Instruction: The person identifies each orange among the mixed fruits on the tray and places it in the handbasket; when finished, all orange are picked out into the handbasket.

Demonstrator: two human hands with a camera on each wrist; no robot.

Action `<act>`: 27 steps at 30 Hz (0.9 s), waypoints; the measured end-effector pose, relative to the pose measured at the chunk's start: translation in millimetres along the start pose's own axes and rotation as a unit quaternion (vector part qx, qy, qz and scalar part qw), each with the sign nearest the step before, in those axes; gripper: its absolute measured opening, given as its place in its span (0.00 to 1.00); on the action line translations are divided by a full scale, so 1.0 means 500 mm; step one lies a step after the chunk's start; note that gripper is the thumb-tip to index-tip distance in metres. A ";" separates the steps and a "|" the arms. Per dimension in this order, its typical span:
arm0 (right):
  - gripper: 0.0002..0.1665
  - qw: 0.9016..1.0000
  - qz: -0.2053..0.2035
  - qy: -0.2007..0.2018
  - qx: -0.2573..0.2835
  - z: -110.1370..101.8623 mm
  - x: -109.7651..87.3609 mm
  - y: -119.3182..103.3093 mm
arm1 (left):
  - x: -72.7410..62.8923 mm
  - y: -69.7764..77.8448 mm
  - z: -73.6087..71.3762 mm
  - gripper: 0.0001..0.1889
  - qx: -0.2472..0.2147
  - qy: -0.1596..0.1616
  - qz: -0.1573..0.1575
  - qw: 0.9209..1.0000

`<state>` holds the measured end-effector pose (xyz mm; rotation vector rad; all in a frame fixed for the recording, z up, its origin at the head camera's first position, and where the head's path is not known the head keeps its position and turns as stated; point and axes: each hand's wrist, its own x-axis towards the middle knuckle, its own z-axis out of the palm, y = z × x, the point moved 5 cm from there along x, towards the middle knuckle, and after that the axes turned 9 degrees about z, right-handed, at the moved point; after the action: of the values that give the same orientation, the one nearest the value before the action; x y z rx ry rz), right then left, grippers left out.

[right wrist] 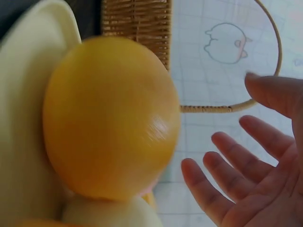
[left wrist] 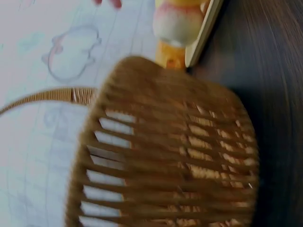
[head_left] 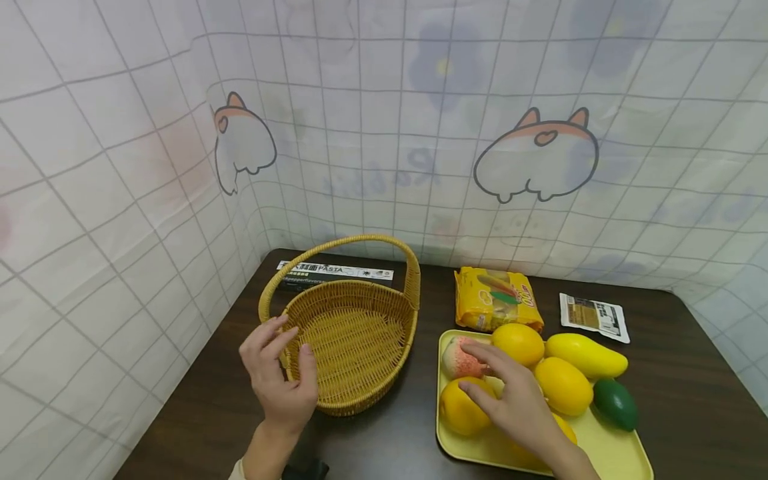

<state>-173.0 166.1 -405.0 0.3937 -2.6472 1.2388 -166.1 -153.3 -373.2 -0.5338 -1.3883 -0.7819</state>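
My left hand [head_left: 279, 377] hovers by the near left side of a wicker basket [head_left: 409, 333], fingers loosely curved and holding nothing. The basket's tall handle arches over it, and bare weave shows inside. Over the left part of a pale yellow tray [head_left: 624, 460] is my right hand [head_left: 519, 403], thumb and fingers spread apart with nothing between them. Beneath its thumb lies a round orange-yellow fruit [head_left: 465, 408], large in the right wrist view [right wrist: 111, 118]. A pink-and-white peach [head_left: 461, 359] sits just behind it, partly covered by the fingers.
More yellow fruits [head_left: 564, 385], a long yellow mango [head_left: 587, 355] and a dark green oval fruit [head_left: 615, 405] crowd the tray. Behind it lie a yellow snack bag [head_left: 495, 300] and a small white packet [head_left: 594, 317]. A pasta box [head_left: 336, 270] stands behind the basket, near the curtain.
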 end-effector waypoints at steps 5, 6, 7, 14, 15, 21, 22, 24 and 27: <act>0.26 0.998 0.034 0.023 0.047 0.012 -0.012 0.018 | -0.011 -0.026 -0.008 0.24 -0.017 0.005 -0.130 0.991; 0.25 0.998 0.037 0.026 0.054 0.015 -0.015 0.021 | -0.015 -0.033 -0.008 0.26 -0.023 -0.001 -0.161 0.987; 0.24 0.997 0.041 0.026 0.060 0.019 -0.018 0.023 | -0.020 -0.040 -0.007 0.28 -0.027 -0.008 -0.192 0.981; 0.25 0.995 0.042 -0.002 0.093 0.042 -0.026 0.037 | -0.083 -0.094 -0.024 0.19 0.012 -0.067 -0.375 0.925; 0.25 0.995 0.043 -0.004 0.093 0.043 -0.026 0.039 | -0.088 -0.098 -0.026 0.17 0.020 -0.075 -0.385 0.920; 0.27 0.996 0.050 -0.002 0.071 0.043 -0.033 0.049 | -0.109 -0.114 -0.033 0.15 0.034 -0.093 -0.411 0.906; 0.27 0.996 0.052 -0.003 0.067 0.044 -0.035 0.049 | -0.111 -0.115 -0.034 0.15 0.030 -0.093 -0.415 0.905; 0.28 0.997 0.055 -0.009 0.061 0.046 -0.036 0.048 | -0.113 -0.117 -0.035 0.15 0.019 -0.088 -0.419 0.903; 0.30 0.996 0.066 -0.019 0.050 0.049 -0.038 0.047 | -0.116 -0.118 -0.038 0.15 0.010 -0.082 -0.422 0.903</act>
<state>-164.1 164.3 -442.8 0.2635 -2.6890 1.4202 -198.1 -195.7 -439.5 0.0601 -1.7986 -1.4343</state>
